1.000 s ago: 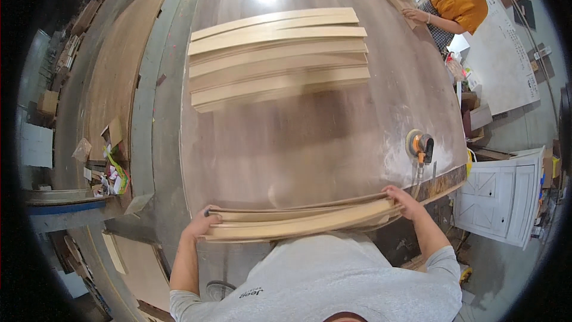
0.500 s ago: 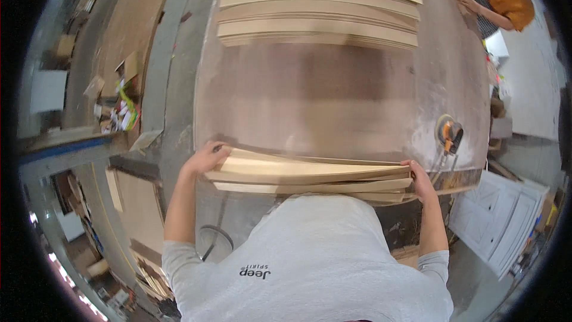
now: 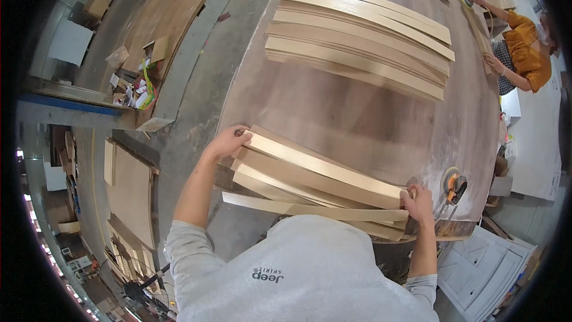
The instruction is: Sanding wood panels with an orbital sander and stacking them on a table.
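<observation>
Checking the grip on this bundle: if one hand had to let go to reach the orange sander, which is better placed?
The right hand, probably. It holds the end of the stack of wooden strips right beside the orange sander on the worktable; the left hand grips the far end, across the bundle.

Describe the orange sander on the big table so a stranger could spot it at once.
Start at the big brown worktable that fills the middle of the view, and follow its near edge to the right-hand corner. There, just beyond the right hand gripping the near bundle of pale wood strips, sits the sander. It is small, round and orange-and-black, unlike the long pale strips around it.
</observation>
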Motion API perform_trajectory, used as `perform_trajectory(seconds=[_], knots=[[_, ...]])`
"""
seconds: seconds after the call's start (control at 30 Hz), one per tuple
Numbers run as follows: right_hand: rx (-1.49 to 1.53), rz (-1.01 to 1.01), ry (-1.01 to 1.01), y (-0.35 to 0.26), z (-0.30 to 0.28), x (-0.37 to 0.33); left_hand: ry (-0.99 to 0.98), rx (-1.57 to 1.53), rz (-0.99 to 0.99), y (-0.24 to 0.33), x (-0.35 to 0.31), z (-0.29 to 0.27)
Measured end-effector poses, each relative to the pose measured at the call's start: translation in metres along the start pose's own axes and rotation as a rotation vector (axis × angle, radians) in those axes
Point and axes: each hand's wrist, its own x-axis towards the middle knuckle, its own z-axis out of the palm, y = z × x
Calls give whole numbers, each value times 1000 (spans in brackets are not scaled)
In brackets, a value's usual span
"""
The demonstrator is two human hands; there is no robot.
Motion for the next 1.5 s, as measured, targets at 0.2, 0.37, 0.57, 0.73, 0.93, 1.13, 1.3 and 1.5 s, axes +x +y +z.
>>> perform_trajectory(seconds=[0.2, 0.37, 0.57, 0.73, 0.93, 1.13, 1.3, 1.5], knots=[[8, -426, 282, -47, 5, 32, 94, 60, 11, 14, -1, 16], [43, -594, 156, -120, 35, 62, 163, 20, 102, 15, 0, 27], [-82, -590, 103, -156, 30, 77, 225, -198, 61, 48, -24, 35], [-166, -614, -10, -143, 44, 99, 395, 365, 331, 47, -21, 50], [462, -566, -213, -177, -7, 88, 468, 398, 572, 80, -25, 42], [202, -720, -312, -144, 25, 76, 418, 629, 696, 110, -30, 37], [-47, -627, -168, -148, 27, 44, -170, 820, 439, 91, -11, 57], [-188, -595, -195, -152, 30, 47, -63, 831, 615, 93, 14, 64]])
